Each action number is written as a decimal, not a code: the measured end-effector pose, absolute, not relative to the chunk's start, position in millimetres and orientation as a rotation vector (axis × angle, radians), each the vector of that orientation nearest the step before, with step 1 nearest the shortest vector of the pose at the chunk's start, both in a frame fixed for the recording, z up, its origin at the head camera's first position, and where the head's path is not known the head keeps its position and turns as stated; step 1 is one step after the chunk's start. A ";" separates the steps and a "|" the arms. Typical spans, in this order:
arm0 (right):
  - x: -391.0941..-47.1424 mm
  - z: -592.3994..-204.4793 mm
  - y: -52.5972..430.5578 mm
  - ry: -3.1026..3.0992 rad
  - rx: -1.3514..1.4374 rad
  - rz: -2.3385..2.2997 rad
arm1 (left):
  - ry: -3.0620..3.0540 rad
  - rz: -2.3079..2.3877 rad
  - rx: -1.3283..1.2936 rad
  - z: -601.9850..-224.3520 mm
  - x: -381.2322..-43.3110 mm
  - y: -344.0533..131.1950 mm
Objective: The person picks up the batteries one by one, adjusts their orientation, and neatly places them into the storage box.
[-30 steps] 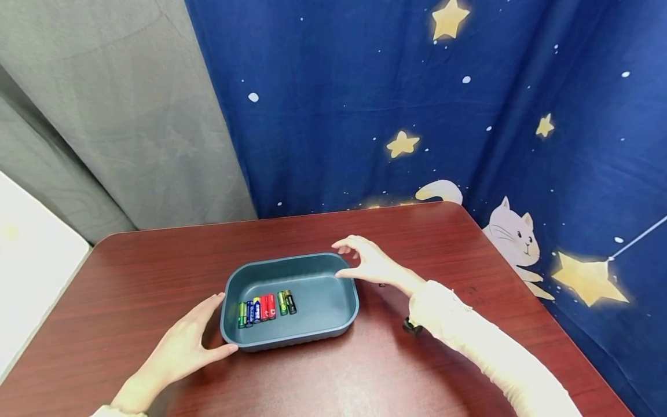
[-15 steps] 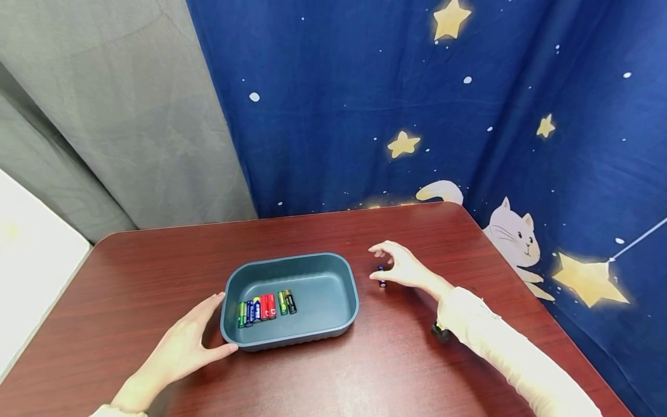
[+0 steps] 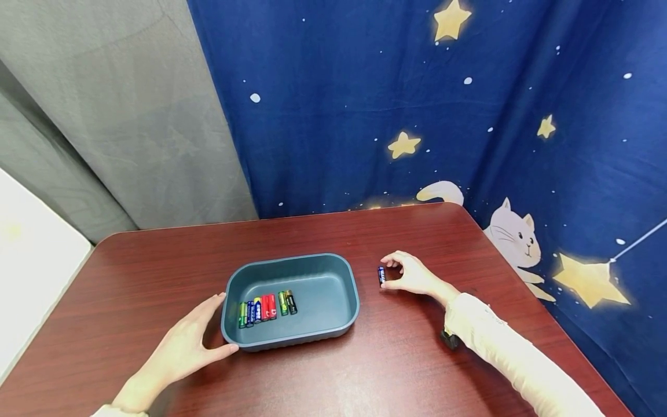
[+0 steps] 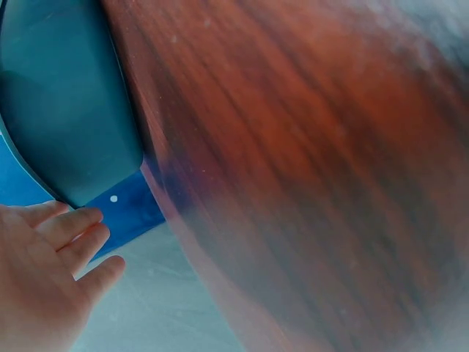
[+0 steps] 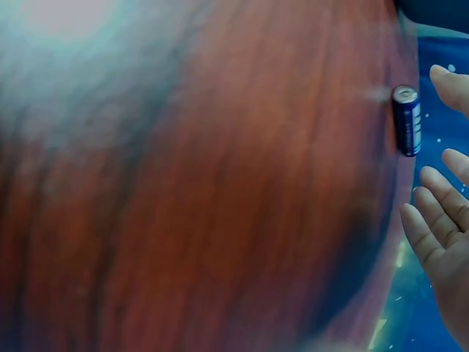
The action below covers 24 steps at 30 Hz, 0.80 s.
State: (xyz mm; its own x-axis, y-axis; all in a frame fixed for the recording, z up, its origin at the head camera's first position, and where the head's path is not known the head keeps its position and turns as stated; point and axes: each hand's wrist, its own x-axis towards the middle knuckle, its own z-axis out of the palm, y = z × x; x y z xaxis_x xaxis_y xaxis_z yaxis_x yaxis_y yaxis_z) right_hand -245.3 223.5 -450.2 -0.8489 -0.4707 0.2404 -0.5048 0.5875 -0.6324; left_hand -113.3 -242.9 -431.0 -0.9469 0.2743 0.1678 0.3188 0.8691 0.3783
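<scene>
On the table lies a blue battery (image 3: 382,276), just left of my right hand (image 3: 414,275). That hand's thumb and fingers spread around the battery's two ends; in the right wrist view the fingers (image 5: 432,213) stand apart from the battery (image 5: 407,121). My left hand (image 3: 179,344) rests at the left end of a blue-grey tray (image 3: 333,336), thumb and fingertips at its rim and fingers fairly straight. Inside the tray, several batteries lie side by side: green, blue, two red ones (image 3: 268,307), then a green one (image 3: 283,303) and a black one (image 3: 292,302) after a small gap.
The tray stands on a dark red wooden table (image 3: 312,382). Behind it hang a grey curtain (image 3: 130,116) and a blue star-patterned curtain (image 3: 339,116). A white surface (image 3: 31,266) borders the table's left side.
My right hand has moved right, from above the tray's right end to the blue battery on the table, and lowered. The left hand and the tray have stayed put.
</scene>
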 end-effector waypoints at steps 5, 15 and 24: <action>-246.2 -456.9 226.2 -2.771 0.865 1.032 | -2.925 -0.625 -0.470 -431.3 -113.0 -242.6; -249.7 -456.8 225.6 -2.788 0.933 0.883 | -2.915 -0.619 -0.480 -431.2 -113.7 -242.2; -251.2 -461.4 226.2 -2.782 0.937 0.861 | -2.915 -0.616 -0.479 -432.3 -113.6 -242.3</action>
